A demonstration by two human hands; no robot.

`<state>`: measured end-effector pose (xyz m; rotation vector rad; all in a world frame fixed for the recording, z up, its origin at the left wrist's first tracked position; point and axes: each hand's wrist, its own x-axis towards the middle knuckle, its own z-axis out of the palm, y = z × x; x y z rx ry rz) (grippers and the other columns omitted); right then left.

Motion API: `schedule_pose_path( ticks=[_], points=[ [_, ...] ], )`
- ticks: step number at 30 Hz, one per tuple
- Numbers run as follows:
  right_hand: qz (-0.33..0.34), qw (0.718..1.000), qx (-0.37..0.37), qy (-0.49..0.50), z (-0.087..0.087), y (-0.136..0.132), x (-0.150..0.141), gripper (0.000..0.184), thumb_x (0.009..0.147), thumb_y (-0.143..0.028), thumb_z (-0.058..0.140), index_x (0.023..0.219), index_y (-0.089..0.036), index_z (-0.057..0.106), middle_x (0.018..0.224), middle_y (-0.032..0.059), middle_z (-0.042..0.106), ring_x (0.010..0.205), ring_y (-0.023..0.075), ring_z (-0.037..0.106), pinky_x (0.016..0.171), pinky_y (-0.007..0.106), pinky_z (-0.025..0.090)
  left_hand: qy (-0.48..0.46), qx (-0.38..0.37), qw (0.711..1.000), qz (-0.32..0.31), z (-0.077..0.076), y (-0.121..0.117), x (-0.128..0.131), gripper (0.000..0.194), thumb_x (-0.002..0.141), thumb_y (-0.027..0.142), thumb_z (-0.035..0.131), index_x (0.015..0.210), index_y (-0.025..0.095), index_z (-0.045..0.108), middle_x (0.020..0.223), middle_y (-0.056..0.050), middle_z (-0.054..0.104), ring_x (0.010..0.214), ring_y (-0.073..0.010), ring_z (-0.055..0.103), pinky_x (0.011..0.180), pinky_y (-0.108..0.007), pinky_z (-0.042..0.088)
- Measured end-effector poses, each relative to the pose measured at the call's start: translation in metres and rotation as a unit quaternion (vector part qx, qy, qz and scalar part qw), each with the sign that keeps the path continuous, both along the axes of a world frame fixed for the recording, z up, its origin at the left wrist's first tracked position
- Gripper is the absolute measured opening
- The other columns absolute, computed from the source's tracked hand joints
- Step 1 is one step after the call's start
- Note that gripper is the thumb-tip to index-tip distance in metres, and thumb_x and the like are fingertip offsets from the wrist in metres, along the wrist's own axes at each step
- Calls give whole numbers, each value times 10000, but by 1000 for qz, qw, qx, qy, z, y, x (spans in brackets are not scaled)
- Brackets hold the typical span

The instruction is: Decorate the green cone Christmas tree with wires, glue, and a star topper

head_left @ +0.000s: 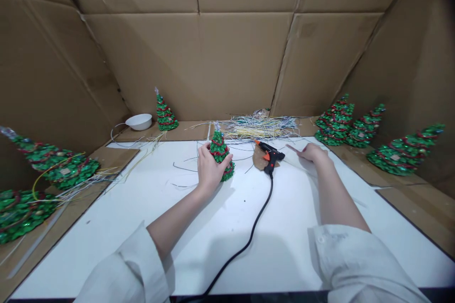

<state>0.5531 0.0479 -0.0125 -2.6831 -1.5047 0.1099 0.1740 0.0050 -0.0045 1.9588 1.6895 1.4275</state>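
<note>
Near the middle of the table, a small green Christmas tree [219, 144] with red garland and a clear tip stands upright. My left hand [209, 165] is wrapped round its left and front sides. Over to the right, my right hand [313, 154] pinches a thin, stick-like tool [294, 148] that points left; its exact kind is too small to tell. Between the hands, a black and orange hot glue gun [270, 155] rests on a brown scrap [259, 157], its nozzle toward the upper left. A translucent glue stick seems to extend from its back.
Behind lies a heap of thin coloured wires [263, 128]. The glue gun's black cord [254, 229] runs to the front edge. Several larger trees [334, 123] stand along both sides. A white bowl [139, 122] sits back left. Cardboard walls [245, 57] enclose the white table [142, 227].
</note>
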Motion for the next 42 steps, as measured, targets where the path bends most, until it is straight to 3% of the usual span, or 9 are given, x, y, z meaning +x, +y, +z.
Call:
schedule_pose_path(
  ticks=[8,12,16,19,21,24,32,37,42],
  points=[
    [-27,996,-13,81,7,-2,-13,99,716,-224,643,755,-133,652,790,109,685,933,278,648,958,471,395,5,26,995,-99,-18,1,-15,618,846,460,564,1338,166,331,1271,-158,488,1228,-300,434,1042,-494,331],
    [-34,993,73,89,26,-7,-22,48,694,-150,641,656,-144,613,746,122,669,943,299,644,906,432,427,-73,-6,990,-121,-21,-2,-13,601,845,433,577,1331,182,329,1262,-150,497,1227,-294,456,1022,-484,362],
    [40,966,220,132,67,-15,-52,194,857,-294,524,722,-171,589,714,85,646,768,225,650,700,313,479,-125,-24,979,-158,-20,-4,-12,605,839,418,597,1329,196,321,1271,-137,500,1203,-271,499,1003,-441,399],
    [143,883,392,214,101,-29,-104,245,953,-384,363,919,-205,528,782,25,648,592,119,585,541,235,467,-121,-23,981,-152,-20,-4,-13,602,841,417,597,1324,187,321,1282,-142,487,1213,-272,487,1009,-441,395],
    [280,727,520,349,116,-42,-148,238,910,-455,492,878,-220,509,729,-5,637,512,90,525,476,211,434,-117,-21,981,-155,-22,-3,-13,596,848,415,587,1327,186,315,1286,-142,479,1214,-270,482,1011,-440,392],
    [379,627,530,426,121,-58,-206,224,888,-445,561,880,-229,502,686,-27,626,510,83,518,480,208,437,-116,-17,980,-161,-23,-1,-13,597,851,419,584,1331,190,313,1293,-142,474,1226,-273,470,1020,-446,379],
    [389,528,566,500,79,-39,-261,126,919,-342,534,956,-245,463,890,-1,603,749,107,623,677,265,543,-145,-22,979,-143,-22,5,-8,632,824,446,608,1329,196,322,1310,-148,475,1221,-282,472,1044,-470,342],
    [376,530,595,473,69,-36,-273,143,931,-371,500,938,-247,429,868,13,583,818,137,625,746,310,554,-149,-23,978,-146,-24,8,-8,670,814,469,616,1344,203,304,1342,-153,452,1248,-288,450,1055,-476,327],
    [377,525,603,468,62,-35,-280,105,946,-314,473,947,-258,384,795,-8,594,734,121,608,627,254,548,-151,-15,978,-145,-26,8,-9,668,816,482,614,1343,206,312,1337,-149,451,1247,-285,449,1047,-464,343]
  ],
)
